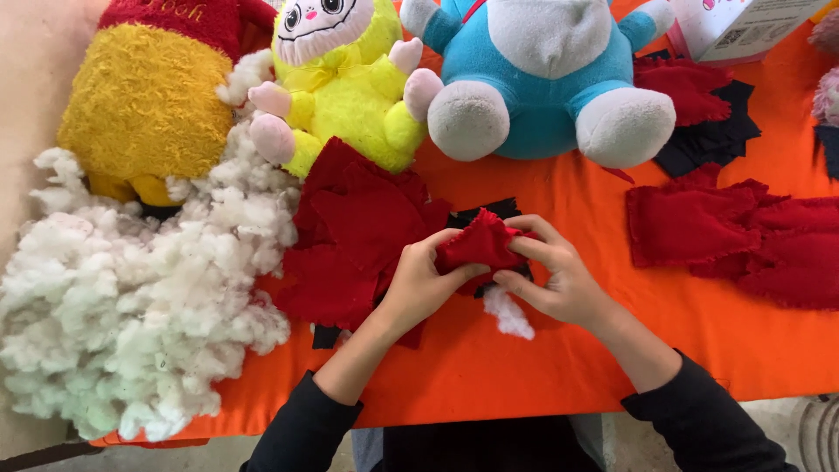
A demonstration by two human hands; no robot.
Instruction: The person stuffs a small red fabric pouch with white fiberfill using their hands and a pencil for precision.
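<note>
Hands pinching a small red fabric piece near the front edge of the orange tabletop.
White stuffing (131, 297) heaps at the left edge; three plush toys, orange-yellow (144, 100), yellow (350, 96) and blue (542, 79), line the back edge; red cutouts (743, 240) lie right. Left hand (419, 284) and right hand (555, 275), fingers curled closed, grip the red fabric piece (479, 243) between them over the tabletop (542, 358). A white box (743, 26) sits at the back right corner.
</note>
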